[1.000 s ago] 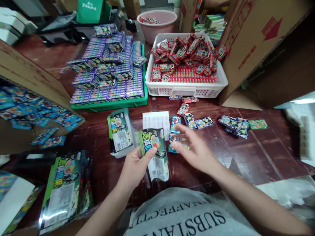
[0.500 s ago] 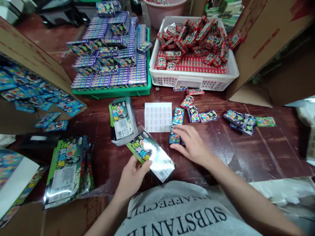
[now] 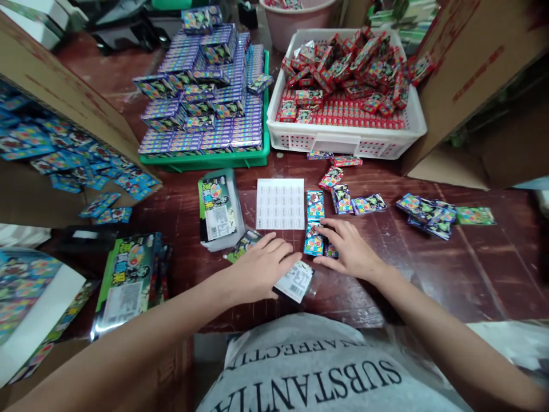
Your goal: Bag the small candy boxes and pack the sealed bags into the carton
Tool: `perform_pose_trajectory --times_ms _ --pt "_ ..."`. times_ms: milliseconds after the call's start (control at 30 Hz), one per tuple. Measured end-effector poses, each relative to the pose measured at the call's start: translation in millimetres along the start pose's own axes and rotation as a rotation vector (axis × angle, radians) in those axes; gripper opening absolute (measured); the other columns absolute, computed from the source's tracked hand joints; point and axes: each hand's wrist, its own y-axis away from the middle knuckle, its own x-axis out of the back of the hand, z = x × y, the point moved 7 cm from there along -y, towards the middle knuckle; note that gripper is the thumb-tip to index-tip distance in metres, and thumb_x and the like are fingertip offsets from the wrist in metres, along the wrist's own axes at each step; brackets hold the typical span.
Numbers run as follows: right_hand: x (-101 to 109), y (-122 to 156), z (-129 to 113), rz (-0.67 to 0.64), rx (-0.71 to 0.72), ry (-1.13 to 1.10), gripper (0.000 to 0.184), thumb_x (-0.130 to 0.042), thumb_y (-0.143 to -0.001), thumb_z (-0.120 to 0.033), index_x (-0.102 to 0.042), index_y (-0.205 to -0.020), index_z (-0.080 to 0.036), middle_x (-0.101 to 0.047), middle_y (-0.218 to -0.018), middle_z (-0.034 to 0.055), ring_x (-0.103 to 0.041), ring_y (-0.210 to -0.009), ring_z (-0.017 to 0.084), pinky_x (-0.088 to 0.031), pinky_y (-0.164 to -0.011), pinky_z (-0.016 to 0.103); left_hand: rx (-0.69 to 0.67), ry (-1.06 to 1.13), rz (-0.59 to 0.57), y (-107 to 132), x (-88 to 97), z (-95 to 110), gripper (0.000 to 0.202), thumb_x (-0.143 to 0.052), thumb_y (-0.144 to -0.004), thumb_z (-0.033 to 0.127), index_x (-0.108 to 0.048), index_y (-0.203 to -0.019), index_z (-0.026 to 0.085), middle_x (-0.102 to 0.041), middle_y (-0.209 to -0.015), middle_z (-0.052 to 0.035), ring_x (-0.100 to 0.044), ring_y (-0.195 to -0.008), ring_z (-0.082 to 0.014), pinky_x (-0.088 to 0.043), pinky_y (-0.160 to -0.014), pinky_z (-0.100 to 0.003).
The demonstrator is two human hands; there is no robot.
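Note:
My left hand (image 3: 263, 266) lies palm down across a glossy black-and-green pouch (image 3: 298, 280), its fingers stretched out and covering the pouch's middle. My right hand (image 3: 351, 249) has its thumb and fingers around the ends of a small blue candy packet (image 3: 313, 239) on the table. Part of a purple packet (image 3: 330, 249) shows under that hand. Just beyond lies another blue packet (image 3: 315, 204), beside a white sheet of printed labels (image 3: 280, 204). A second black-and-green pouch (image 3: 218, 207) in a clear sleeve rests left of the sheet.
At the back stand a green tray (image 3: 206, 163) stacked with purple boxes and a white basket (image 3: 343, 144) of red boxes. Cardboard cartons (image 3: 72, 86) flank both sides. Loose purple packets (image 3: 429, 214) lie right; more pouches (image 3: 128, 274) lie left.
My left hand has let go of the pouch's edge and now lies flat over it, with the pouch down on the table. My right hand stays at the blue packet. The view has shifted slightly.

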Motion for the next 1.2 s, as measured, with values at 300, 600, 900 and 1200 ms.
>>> perform_pose_trajectory --times_ms 300,600,900,1200 --pt "18 23 28 0.015 -0.044 0.036 0.061 -0.065 -0.089 -0.053 -0.052 -0.138 -0.018 -0.056 -0.144 0.0162 -0.052 -0.131 0.034 -0.043 -0.107 0.054 0.24 -0.009 0.063 -13 -23.1 2 0.095 -0.084 -0.065 0.057 -0.045 -0.141 0.018 -0.054 -0.136 -0.0153 -0.05 -0.121 -0.0366 -0.039 -0.102 -0.05" --pt "13 49 0 0.081 0.004 0.053 0.059 -0.065 -0.091 -0.048 -0.051 -0.14 -0.018 -0.055 -0.146 0.0168 -0.054 -0.128 0.034 -0.045 -0.102 0.054 0.432 -0.007 0.16 -11 -32.1 -7 0.099 -0.081 -0.065 0.064 -0.041 -0.143 0.017 -0.052 -0.134 -0.0156 -0.049 -0.118 -0.0366 -0.04 -0.101 -0.052" --pt "1 45 -7 -0.121 0.103 -0.08 0.073 -0.062 -0.09 -0.061 -0.043 -0.147 -0.019 -0.042 -0.158 0.0159 -0.042 -0.143 0.031 -0.033 -0.118 0.054 0.259 0.02 0.076 -28 -36.4 -4 0.101 -0.08 -0.064 0.068 -0.044 -0.143 0.015 -0.051 -0.135 -0.017 -0.049 -0.12 -0.0369 -0.04 -0.101 -0.051" --pt "25 67 35 -0.171 -0.006 -0.191 0.083 -0.074 -0.083 -0.047 -0.034 -0.152 -0.027 -0.052 -0.145 0.0118 -0.045 -0.139 0.032 -0.013 -0.123 0.065 0.281 0.008 0.093 -33 -38.8 -6 0.102 -0.08 -0.065 0.067 -0.042 -0.144 0.016 -0.05 -0.136 -0.0168 -0.047 -0.121 -0.0381 -0.038 -0.104 -0.053"
